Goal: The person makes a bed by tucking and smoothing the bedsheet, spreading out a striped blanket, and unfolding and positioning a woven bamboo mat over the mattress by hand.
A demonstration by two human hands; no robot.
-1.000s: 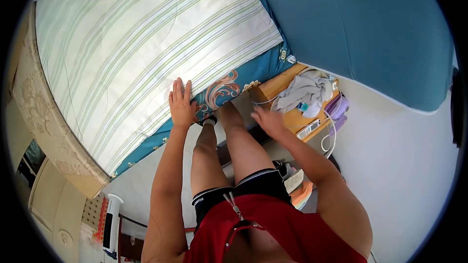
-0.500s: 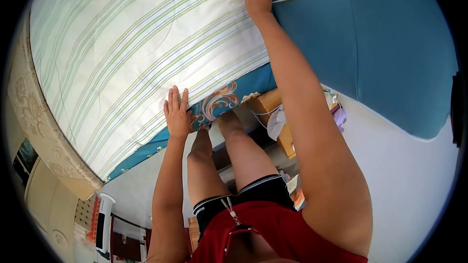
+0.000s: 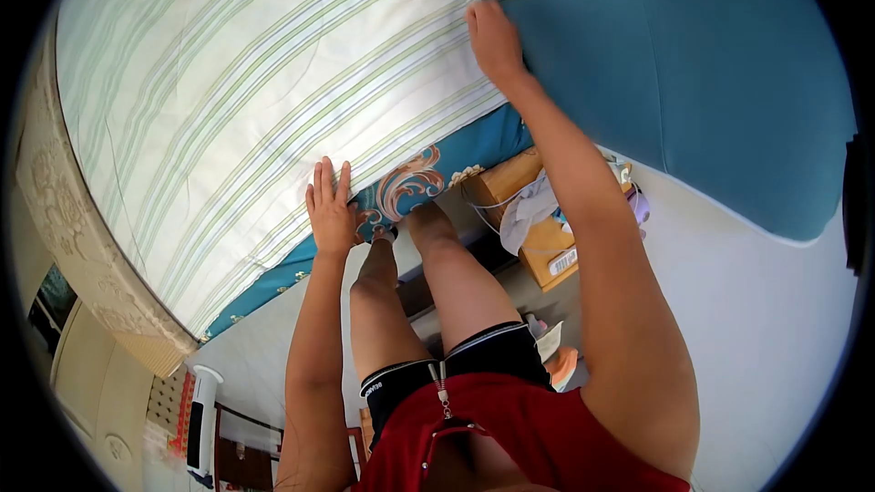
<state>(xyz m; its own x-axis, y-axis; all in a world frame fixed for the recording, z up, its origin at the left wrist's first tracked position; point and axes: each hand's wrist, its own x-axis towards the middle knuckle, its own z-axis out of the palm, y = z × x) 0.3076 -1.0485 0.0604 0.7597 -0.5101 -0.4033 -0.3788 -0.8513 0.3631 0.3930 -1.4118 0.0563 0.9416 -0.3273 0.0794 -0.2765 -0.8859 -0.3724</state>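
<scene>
A white sheet with green and grey stripes [image 3: 273,100] covers the bed. Flat on it near the front edge rests my left hand [image 3: 331,209], fingers stretched and slightly apart. My right hand [image 3: 497,43] is at the sheet's side edge, against the blue headboard [image 3: 738,82]. Its fingers are curled closed over that edge; the fingertips are partly hidden. Beneath the striped sheet, a blue patterned bed cover [image 3: 410,186] shows along the front side and by the headboard.
A wooden bedside cabinet [image 3: 547,246] with a white bag [image 3: 529,214] and cables stands below my right forearm. The carved cream footboard [image 3: 109,282] borders the bed at left. A white appliance [image 3: 202,410] and a dark-red framed piece of furniture [image 3: 241,465] are at lower left.
My right hand has moved down along the sheet's edge beside the headboard, towards me, uncovering the patterned cover at the corner. My left hand stays flat in place.
</scene>
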